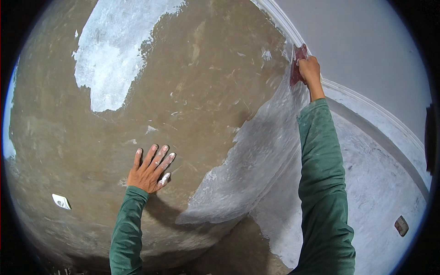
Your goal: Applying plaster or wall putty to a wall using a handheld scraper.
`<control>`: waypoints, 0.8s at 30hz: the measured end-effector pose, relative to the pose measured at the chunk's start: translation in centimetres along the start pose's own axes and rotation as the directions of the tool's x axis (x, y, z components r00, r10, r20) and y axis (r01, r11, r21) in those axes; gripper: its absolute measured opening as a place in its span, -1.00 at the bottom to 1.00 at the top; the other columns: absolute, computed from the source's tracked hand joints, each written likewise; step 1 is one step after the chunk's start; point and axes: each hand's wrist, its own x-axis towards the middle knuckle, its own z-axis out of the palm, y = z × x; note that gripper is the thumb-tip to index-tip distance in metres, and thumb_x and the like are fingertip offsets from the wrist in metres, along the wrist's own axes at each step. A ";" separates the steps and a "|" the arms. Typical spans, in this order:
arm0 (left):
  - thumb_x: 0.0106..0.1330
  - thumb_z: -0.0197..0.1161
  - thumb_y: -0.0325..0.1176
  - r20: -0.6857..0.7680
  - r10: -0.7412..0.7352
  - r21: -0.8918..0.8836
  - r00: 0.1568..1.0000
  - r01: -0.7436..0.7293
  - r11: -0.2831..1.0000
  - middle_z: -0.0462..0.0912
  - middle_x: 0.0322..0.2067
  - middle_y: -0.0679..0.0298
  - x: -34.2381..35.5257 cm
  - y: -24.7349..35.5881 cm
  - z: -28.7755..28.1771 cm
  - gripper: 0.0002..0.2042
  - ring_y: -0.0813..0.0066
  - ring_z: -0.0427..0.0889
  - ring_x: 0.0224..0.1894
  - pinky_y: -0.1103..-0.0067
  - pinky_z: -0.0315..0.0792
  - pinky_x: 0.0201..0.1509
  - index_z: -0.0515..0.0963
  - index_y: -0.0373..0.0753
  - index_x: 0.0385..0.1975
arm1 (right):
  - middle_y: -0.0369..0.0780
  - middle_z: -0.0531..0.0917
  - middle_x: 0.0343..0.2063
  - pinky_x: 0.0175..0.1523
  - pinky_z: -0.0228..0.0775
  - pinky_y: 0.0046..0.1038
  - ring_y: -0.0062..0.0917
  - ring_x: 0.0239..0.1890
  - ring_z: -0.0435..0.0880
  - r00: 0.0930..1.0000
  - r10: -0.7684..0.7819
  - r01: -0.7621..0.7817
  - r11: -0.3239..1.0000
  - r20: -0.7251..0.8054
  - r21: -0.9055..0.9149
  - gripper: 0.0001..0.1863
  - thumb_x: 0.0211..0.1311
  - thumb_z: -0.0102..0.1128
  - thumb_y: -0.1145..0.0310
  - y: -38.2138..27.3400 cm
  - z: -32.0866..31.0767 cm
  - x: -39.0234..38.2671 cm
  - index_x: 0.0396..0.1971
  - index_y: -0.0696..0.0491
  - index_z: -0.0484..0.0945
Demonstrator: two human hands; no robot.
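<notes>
My left hand [150, 167] lies spread on the brown, unpainted wall [201, 96], its fingertips smeared with white. My right hand [309, 71] is raised high to the right, gripping a reddish flat spreader [294, 79], which is held against the wall just below the white moulding [284, 25] where wall meets ceiling. A band of whitish coating [229, 192] runs along the wall's corner beneath that tool and past my right arm. A separate white patch [117, 55] covers part of the upper left wall.
The grey ceiling [371, 46] fills the upper right. The adjoining whitened wall [376, 178] curves away on the right, with a small recessed box [401, 225]. A white fixture [61, 201] is at lower left. A dark object [429, 137] stands at the right rim.
</notes>
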 end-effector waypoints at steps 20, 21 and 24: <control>0.31 0.09 0.17 0.024 0.007 -0.022 1.000 -0.007 1.000 0.15 0.50 0.40 -0.2 -0.1 0.2 -0.35 0.23 0.05 0.54 -0.02 -0.21 0.57 0.24 0.30 0.44 | -0.01 0.72 -0.09 0.16 0.45 -0.24 -0.06 0.01 0.68 0.909 -0.415 0.410 0.907 0.045 0.092 -0.53 0.15 0.13 0.36 1.8 -5.0 4.0 0.12 -0.08 0.63; 0.32 0.09 0.17 0.021 0.008 -0.015 1.000 -0.007 1.000 0.15 0.50 0.40 -0.2 0.0 0.2 -0.35 0.23 0.06 0.54 -0.03 -0.20 0.57 0.25 0.29 0.44 | -0.01 0.72 -0.09 0.16 0.45 -0.24 -0.06 0.01 0.68 0.910 -0.413 0.408 0.908 0.045 0.096 -0.53 0.15 0.13 0.36 2.0 -4.6 4.0 0.12 -0.08 0.63; 0.32 0.08 0.17 0.025 0.006 -0.010 1.000 -0.006 1.000 0.16 0.50 0.39 -0.3 0.0 0.2 -0.36 0.22 0.06 0.54 -0.04 -0.19 0.56 0.25 0.29 0.44 | -0.01 0.72 -0.08 0.17 0.45 -0.22 -0.05 0.03 0.66 0.914 -0.403 0.398 0.912 0.042 0.098 -0.53 0.16 0.11 0.37 2.4 -3.5 4.0 0.12 -0.08 0.63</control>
